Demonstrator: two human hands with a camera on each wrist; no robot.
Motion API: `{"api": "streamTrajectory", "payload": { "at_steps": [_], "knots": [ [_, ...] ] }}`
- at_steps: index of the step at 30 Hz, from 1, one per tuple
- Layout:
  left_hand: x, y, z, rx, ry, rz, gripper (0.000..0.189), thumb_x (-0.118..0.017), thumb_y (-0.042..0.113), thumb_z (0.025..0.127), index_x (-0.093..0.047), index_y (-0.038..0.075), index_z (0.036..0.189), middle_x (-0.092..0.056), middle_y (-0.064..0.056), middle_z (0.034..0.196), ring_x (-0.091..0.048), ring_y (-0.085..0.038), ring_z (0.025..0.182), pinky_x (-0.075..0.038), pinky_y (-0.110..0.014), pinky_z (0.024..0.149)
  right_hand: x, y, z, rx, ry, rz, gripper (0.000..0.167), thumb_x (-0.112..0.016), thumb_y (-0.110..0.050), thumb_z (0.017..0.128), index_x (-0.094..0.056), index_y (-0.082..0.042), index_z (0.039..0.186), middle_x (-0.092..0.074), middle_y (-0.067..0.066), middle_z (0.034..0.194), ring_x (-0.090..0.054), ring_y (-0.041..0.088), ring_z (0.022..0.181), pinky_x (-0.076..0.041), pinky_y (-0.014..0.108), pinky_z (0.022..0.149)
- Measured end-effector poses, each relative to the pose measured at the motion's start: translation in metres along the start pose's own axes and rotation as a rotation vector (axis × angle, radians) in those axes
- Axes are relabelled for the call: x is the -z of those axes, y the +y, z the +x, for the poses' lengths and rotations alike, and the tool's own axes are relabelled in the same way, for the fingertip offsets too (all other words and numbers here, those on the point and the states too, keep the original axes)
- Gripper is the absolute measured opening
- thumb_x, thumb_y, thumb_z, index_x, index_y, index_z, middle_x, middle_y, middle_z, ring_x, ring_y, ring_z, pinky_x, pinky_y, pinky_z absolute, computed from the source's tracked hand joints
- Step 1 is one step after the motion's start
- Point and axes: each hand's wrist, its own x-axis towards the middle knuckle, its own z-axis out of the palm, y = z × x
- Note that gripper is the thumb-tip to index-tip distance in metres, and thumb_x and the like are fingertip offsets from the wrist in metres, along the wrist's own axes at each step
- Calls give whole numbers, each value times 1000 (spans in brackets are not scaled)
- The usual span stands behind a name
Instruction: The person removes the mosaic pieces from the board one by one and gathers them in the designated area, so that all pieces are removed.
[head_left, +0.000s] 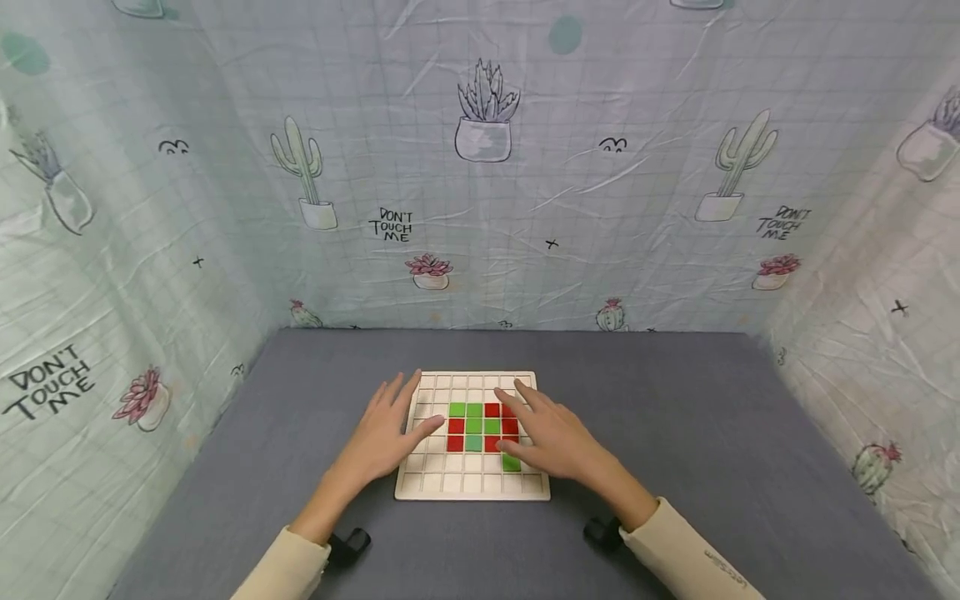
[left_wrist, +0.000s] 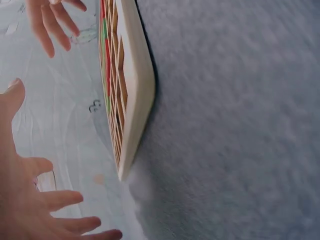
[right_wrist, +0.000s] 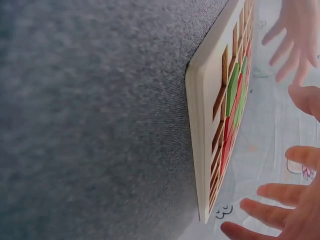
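Note:
A square wooden grid board (head_left: 472,487) lies flat on the grey table. Red tiles (head_left: 455,443) and green tiles (head_left: 474,426) fill a cluster of its middle cells, with one green tile (head_left: 512,462) lower at the right. Over the board's left edge my left hand (head_left: 386,433) hovers, fingers spread and holding nothing. My right hand (head_left: 558,437) hovers over the right edge in the same way, its fingers overlapping some red tiles in the head view. Both wrist views show the hands raised above the board, apart from it.
The grey table (head_left: 675,417) stretches around the board on every side. Sheets with plant drawings (head_left: 480,208) hang as walls at the back, left and right. A black wrist strap (head_left: 348,547) sits on the left wrist, another strap (head_left: 602,533) on the right.

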Motion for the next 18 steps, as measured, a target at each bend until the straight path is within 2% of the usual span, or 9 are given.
{"api": "streamTrajectory", "payload": {
  "at_steps": [11, 18],
  "knots": [
    [1, -19, -6, 56, 3, -75, 90, -55, 69, 97, -22, 24, 167, -38, -22, 163, -33, -50, 151, -30, -73, 113, 4, -3, 20, 19, -13, 51, 71, -67, -43, 99, -40, -20, 161, -39, 18, 163, -48, 42, 144, -50, 62, 101],
    [3, -22, -6, 125, -12, -104, 90, -55, 73, 95, -30, 22, 165, -56, -19, 145, -43, -43, 142, -39, -68, 105, 1, -2, 35, -20, -22, 69, 67, -66, -39, 99, -42, -22, 159, -47, 12, 159, -52, 34, 141, -52, 58, 100]
  ]
}}
